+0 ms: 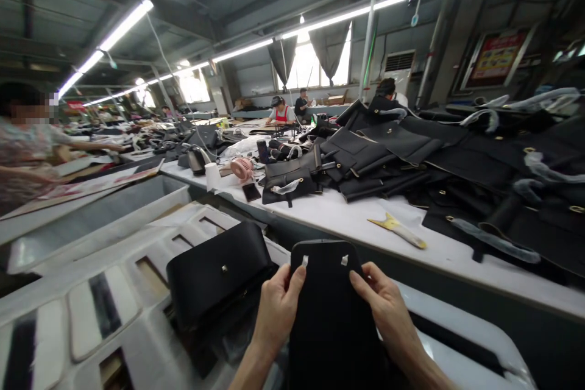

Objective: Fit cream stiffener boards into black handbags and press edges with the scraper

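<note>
Between my two hands is a black panel (336, 317) with rounded upper corners, held up in front of me. Two small whitish tabs show near its top edge. My left hand (280, 304) grips the panel's left side, thumb on the near face close to one tab. On the right side my right hand (382, 300) pinches the edge the same way, thumb below the other tab. The panel's lower end runs out of the picture. Just left of my left hand stands a black bag-like piece (219, 271) with a small metal fitting on its front.
A white-topped table (315, 213) ahead bears a heap of black bag pieces (393, 146), a yellow-handled tool (397, 230), a pink handheld fan (241, 168) and a phone (251, 191). At left lie pale cut-out panels (105, 311). A person (27, 152) works at far left.
</note>
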Available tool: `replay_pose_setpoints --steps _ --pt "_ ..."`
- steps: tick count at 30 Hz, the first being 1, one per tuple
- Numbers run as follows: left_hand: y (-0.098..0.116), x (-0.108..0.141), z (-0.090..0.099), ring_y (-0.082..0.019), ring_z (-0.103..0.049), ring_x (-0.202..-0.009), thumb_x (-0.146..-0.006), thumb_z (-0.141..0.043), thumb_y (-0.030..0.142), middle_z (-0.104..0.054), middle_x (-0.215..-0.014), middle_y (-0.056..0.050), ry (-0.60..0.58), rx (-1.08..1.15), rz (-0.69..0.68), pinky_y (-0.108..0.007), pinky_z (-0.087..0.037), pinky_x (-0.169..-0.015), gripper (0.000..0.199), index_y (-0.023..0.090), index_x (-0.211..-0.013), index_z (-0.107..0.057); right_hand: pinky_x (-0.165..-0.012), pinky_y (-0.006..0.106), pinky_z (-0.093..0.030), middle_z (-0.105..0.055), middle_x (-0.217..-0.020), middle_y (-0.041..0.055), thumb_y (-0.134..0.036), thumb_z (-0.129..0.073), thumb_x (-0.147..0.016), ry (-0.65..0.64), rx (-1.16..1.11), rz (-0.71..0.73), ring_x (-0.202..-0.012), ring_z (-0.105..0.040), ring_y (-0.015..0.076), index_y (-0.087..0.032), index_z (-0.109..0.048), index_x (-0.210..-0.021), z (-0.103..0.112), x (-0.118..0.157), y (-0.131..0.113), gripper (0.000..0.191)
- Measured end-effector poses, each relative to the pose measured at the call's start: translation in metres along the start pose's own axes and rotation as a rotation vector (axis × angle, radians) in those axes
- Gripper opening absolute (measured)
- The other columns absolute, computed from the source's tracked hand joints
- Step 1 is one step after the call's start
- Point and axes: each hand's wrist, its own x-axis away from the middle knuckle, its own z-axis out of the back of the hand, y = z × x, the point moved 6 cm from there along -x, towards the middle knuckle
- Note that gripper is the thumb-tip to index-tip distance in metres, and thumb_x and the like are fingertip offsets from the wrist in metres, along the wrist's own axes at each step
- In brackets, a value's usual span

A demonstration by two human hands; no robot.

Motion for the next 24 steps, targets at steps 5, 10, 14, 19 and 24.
replay_pose_setpoints --steps 5,10,14,19,24 --pt "0.006 -0.005 -0.01 -0.012 -0.04 -0.06 -0.093 -0.05 0.058 -0.046 -0.063 0.002 -0.085 0.117 0.025 -0.02 -0.033 -0.052 0.047 0.017 -0.071 -0.054 -0.053 0.022 -0.033 -0.039 -0.066 -0.0042 -0.064 -0.058 -0.086 0.049 0.032 0.032 -0.061 -0.037 0.0107 -0.02 -0.041 -0.073 0.009 -0.016 -0.004 0.048" --pt "0.0 0.004 -0.019 -0.016 -0.052 -0.069 -0.093 -0.051 0.057 -0.056 -0.072 0.0 -0.135 0.217 0.051 -0.022 -0.045 -0.063 0.042 0.017 -0.081 -0.058 -0.057 0.023 -0.033 -0.038 -0.068 -0.0036 -0.056 -0.057 -0.09 0.073 0.094 0.165 -0.063 -0.034 0.0107 -0.019 -0.043 -0.072 0.01 -0.016 -0.007 0.043" --pt "-0.001 -0.005 0.001 -0.015 -0.049 -0.06 -0.09 -0.052 0.06 -0.05 -0.063 0.001 -0.115 0.003 -0.004 -0.022 -0.04 -0.054 0.046 0.019 -0.068 -0.05 -0.056 0.024 -0.029 -0.037 -0.068 -0.0037 -0.052 -0.052 -0.094 0.057 0.132 0.207 -0.063 -0.032 0.0104 -0.019 -0.044 -0.073 0.008 -0.009 -0.011 0.04" --pt "0.082 -0.049 0.029 -0.026 -0.054 -0.115 -0.076 -0.075 0.051 -0.059 -0.125 -0.004 -0.099 -0.403 -0.411 -0.037 -0.041 -0.102 0.058 0.028 -0.125 -0.055 -0.054 0.024 -0.026 -0.037 -0.065 -0.0045 -0.047 -0.049 -0.097 0.007 0.257 0.244 -0.061 -0.032 0.0094 -0.018 -0.042 -0.072 -0.007 0.006 -0.037 0.039" --pt "0.145 -0.055 -0.025 -0.019 -0.059 -0.092 -0.07 -0.082 0.037 -0.066 -0.099 0.002 -1.039 -0.431 -0.363 -0.025 -0.046 -0.083 0.042 0.026 -0.107 -0.066 -0.05 0.023 -0.023 -0.041 -0.062 -0.0053 -0.037 -0.053 -0.094 -0.152 0.244 0.296 -0.057 -0.032 0.0079 -0.017 -0.05 -0.072 -0.035 0.027 -0.072 0.03"
